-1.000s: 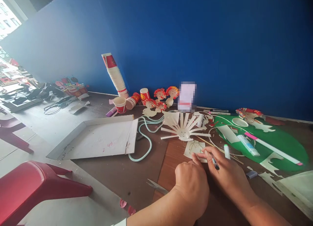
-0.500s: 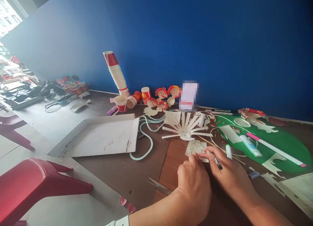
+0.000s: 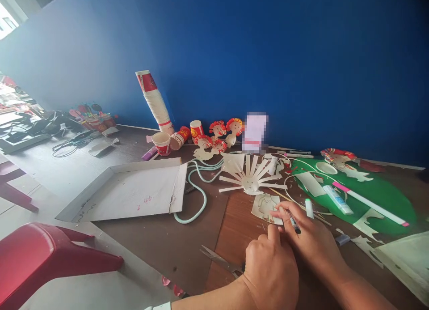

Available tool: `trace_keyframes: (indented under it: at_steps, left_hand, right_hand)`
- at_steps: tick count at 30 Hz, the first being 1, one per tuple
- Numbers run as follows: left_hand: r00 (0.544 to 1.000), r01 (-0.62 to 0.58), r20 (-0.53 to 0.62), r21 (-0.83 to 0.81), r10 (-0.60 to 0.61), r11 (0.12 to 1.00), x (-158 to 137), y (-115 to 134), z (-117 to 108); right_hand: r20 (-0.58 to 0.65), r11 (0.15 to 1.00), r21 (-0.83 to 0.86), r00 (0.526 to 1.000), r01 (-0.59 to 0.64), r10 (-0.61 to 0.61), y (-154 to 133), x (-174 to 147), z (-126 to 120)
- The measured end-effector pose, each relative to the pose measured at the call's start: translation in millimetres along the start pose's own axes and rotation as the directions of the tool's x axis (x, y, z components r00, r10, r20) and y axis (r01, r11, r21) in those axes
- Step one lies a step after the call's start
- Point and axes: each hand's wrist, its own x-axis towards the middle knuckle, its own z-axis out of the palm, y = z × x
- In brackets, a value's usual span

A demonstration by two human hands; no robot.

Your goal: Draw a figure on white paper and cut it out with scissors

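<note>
My right hand (image 3: 310,229) pinches a dark pen (image 3: 294,224), its fingertips over the lower right of a small cream piece of paper (image 3: 265,206). A figure outline is drawn on that paper, which lies on the wooden board. Just below the paper is my left hand (image 3: 271,267), back upward and fingers curled in; whatever its fingers hold, if anything, is hidden. Beside its wrist lie scissors (image 3: 221,261), blades pointing left and handles partly covered. Beyond the paper sits a cut paper cup (image 3: 250,184) with its strips fanned out and a face drawn on it.
A shallow white box lid (image 3: 130,189) and a pale cable (image 3: 205,202) lie to the left. Stacked paper cups (image 3: 156,104) and red-maned paper figures (image 3: 217,129) stand by the blue wall. On the right, a glue stick (image 3: 338,200) and a white marker (image 3: 372,205) rest on a green sheet (image 3: 398,211).
My left hand has drawn back off the paper toward me, uncovering more of the drawn figure. My right hand keeps the pen near the paper. The view has shifted slightly.
</note>
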Motion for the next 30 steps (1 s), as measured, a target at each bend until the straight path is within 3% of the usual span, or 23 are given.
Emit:
trace_keyframes:
  at_steps: [8, 20, 25, 30]
  left_hand:
    - [0.991, 0.070, -0.126, 0.170, -0.049, 0.983, 3.0, -3.8, 8.6]
    - [0.999, 0.032, -0.019, 0.228, -0.029, 0.973, 8.1, -5.6, 12.5]
    - [0.997, 0.070, -0.056, 0.256, -0.058, 0.964, 7.6, -5.6, 13.4]
    - [0.999, 0.031, -0.042, 0.276, -0.020, 0.961, 8.4, -6.9, 13.4]
  right_hand:
    - [-0.100, 0.995, -0.088, 0.993, 0.054, -0.063, -0.3, 2.3, 4.7]
    - [-0.219, 0.981, -0.150, 0.963, 0.123, -0.154, 0.3, 1.9, 6.1]
    - [-0.197, 0.987, -0.122, 0.973, 0.100, -0.123, -2.5, 3.6, 3.4]
    - [-0.193, 0.995, -0.061, 0.977, 0.078, -0.089, -0.3, 6.0, 4.6]
